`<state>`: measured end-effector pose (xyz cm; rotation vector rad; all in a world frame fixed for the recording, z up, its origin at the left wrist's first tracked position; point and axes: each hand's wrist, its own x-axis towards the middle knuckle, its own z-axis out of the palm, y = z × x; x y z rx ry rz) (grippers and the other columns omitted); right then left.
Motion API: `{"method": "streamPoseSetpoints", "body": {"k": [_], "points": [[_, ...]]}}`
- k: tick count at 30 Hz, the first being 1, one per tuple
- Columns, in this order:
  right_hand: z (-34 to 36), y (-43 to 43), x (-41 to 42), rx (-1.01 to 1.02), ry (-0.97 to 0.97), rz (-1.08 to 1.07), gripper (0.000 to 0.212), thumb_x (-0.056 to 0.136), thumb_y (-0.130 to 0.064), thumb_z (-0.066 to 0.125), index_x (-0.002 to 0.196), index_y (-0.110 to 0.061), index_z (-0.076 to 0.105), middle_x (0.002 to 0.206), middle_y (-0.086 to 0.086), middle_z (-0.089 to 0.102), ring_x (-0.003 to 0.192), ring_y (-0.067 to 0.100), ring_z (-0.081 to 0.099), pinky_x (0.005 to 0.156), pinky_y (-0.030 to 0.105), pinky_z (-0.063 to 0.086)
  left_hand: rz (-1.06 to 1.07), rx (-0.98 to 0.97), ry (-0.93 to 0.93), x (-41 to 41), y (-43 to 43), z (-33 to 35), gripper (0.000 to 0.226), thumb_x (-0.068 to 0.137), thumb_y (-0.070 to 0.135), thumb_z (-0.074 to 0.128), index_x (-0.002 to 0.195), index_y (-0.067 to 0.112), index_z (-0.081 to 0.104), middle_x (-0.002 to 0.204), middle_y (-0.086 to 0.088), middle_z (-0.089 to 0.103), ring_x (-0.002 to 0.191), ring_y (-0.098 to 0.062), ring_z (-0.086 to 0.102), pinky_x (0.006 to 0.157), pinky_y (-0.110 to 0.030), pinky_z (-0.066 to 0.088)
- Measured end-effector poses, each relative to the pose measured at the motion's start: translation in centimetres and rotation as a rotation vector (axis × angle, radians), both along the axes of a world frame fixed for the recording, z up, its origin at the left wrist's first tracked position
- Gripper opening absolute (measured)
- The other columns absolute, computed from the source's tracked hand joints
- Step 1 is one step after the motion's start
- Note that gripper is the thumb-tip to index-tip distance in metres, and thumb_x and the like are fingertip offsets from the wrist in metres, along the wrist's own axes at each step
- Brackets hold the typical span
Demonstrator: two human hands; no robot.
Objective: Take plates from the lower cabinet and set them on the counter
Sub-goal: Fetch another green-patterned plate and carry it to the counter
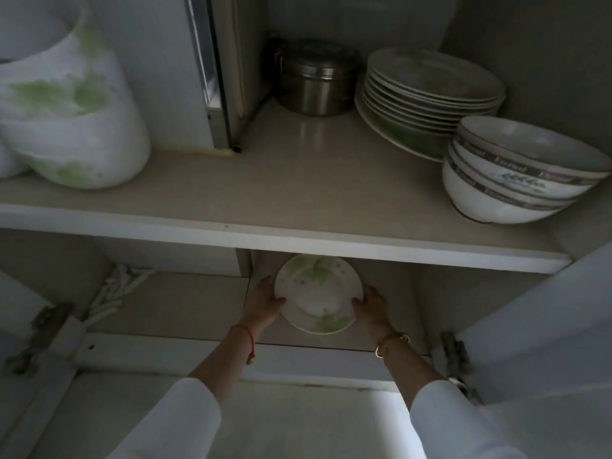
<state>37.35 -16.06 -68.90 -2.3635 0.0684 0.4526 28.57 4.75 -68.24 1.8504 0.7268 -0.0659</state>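
Down in the lower cabinet (410,313), a white plate (318,293) with green leaves is gripped at its two sides: the left hand (265,301) is curled on the left rim and the right hand (371,306) on the right rim, the hands kept apart by the plate between them. Whether it is lifted off the cabinet floor cannot be told. The far rim is tucked just under the shelf (298,240) above, so a lift made too early could knock the plate against that edge. Only the rims are held, and a slip could be caused by any tilt in this dim light.
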Motion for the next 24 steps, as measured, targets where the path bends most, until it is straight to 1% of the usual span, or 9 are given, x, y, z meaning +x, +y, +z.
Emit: {"method": "streamPoseSetpoints", "body": {"k": [2, 6, 10, 11, 13, 15, 17, 21, 24], "points": [[-0.1, 0.0, 0.1, 0.015, -0.008, -0.015, 0.053, 0.087, -0.008, 0.061, 0.137, 0.001, 0.048, 0.134, 0.024, 0.057, 0.125, 0.04, 0.05, 0.104, 0.039, 0.04, -0.048, 0.055, -0.011, 0.1, 0.2, -0.4, 0.05, 0.072, 0.0, 0.062, 0.122, 0.002, 0.061, 0.117, -0.019, 0.069, 0.11, -0.035, 0.063, 0.086, -0.04, 0.055], [-0.3, -0.2, 0.1, 0.08, -0.011, -0.075, 0.049, 0.084, -0.004, 0.063, 0.131, 0.0, 0.052, 0.127, 0.023, 0.061, 0.119, 0.038, 0.056, 0.095, 0.038, 0.047, -0.069, 0.094, -0.036, -0.5, -0.1, 0.1, 0.053, 0.069, -0.011, 0.058, 0.116, 0.011, 0.069, 0.107, -0.014, 0.074, 0.101, -0.03, 0.067, 0.079, -0.038, 0.057], [-0.5, -0.5, -0.9, 0.119, -0.032, -0.131, 0.038, 0.083, -0.002, 0.062, 0.119, 0.002, 0.052, 0.113, 0.023, 0.064, 0.107, 0.038, 0.061, 0.083, 0.041, 0.051, -0.03, 0.066, -0.029, -1.6, -0.7, 1.0, 0.047, 0.07, -0.015, 0.055, 0.107, 0.008, 0.073, 0.097, -0.011, 0.074, 0.092, -0.019, 0.064, 0.058, -0.015, 0.043], [-0.5, -0.7, -1.3, 0.126, -0.035, -0.141, 0.036, 0.082, -0.001, 0.062, 0.117, 0.002, 0.051, 0.109, 0.022, 0.064, 0.105, 0.038, 0.061, 0.081, 0.041, 0.051, -0.014, 0.064, -0.033, -2.0, -0.8, 1.1, 0.045, 0.068, -0.012, 0.055, 0.104, 0.008, 0.073, 0.096, -0.012, 0.075, 0.092, -0.02, 0.064, 0.056, -0.015, 0.043], [-0.6, -0.9, -2.1, 0.142, -0.042, -0.151, 0.032, 0.081, 0.001, 0.062, 0.111, 0.0, 0.05, 0.1, 0.02, 0.062, 0.102, 0.038, 0.061, 0.074, 0.036, 0.046, 0.0, 0.062, -0.048, -2.8, -1.0, 1.7, 0.046, 0.061, -0.002, 0.056, 0.102, 0.011, 0.074, 0.094, -0.012, 0.075, 0.096, -0.026, 0.067, 0.066, -0.024, 0.051], [-0.5, -1.0, -3.0, 0.195, -0.041, -0.165, 0.027, 0.08, 0.003, 0.061, 0.102, -0.006, 0.048, 0.094, 0.016, 0.06, 0.099, 0.037, 0.061, 0.071, 0.031, 0.04, 0.024, 0.05, -0.045, -3.6, -1.3, 2.8, 0.046, 0.067, -0.006, 0.059, 0.108, 0.011, 0.072, 0.095, -0.006, 0.07, 0.1, -0.024, 0.064, 0.08, -0.036, 0.053], [0.1, -1.2, -4.2, 0.267, -0.03, -0.189, 0.029, 0.078, 0.007, 0.059, 0.098, -0.01, 0.045, 0.088, 0.007, 0.057, 0.095, 0.032, 0.06, 0.071, 0.032, 0.044, 0.07, 0.063, -0.02, -4.4, -1.6, 4.3, 0.046, 0.076, -0.012, 0.059, 0.115, 0.01, 0.068, 0.099, -0.002, 0.061, 0.1, -0.019, 0.057, 0.089, -0.041, 0.053], [4.3, -1.9, -7.5, 0.395, 0.066, -0.256, 0.032, 0.077, 0.011, 0.052, 0.097, -0.012, 0.042, 0.083, 0.004, 0.054, 0.086, 0.027, 0.056, 0.066, 0.04, 0.052, 0.057, 0.045, 0.002, -7.7, -2.5, 8.9, 0.039, 0.078, -0.008, 0.061, 0.109, 0.015, 0.069, 0.095, -0.001, 0.063, 0.093, -0.023, 0.06, 0.084, -0.04, 0.056], [9.3, -2.8, -10.7, 0.354, 0.076, -0.256, 0.031, 0.076, 0.007, 0.054, 0.089, -0.019, 0.044, 0.079, -0.003, 0.056, 0.083, 0.026, 0.058, 0.072, 0.042, 0.053, 0.065, 0.028, 0.073, -11.0, -3.0, 12.5, 0.047, 0.074, -0.006, 0.065, 0.111, 0.023, 0.062, 0.1, -0.001, 0.064, 0.089, -0.024, 0.064, 0.078, -0.041, 0.059]]}}
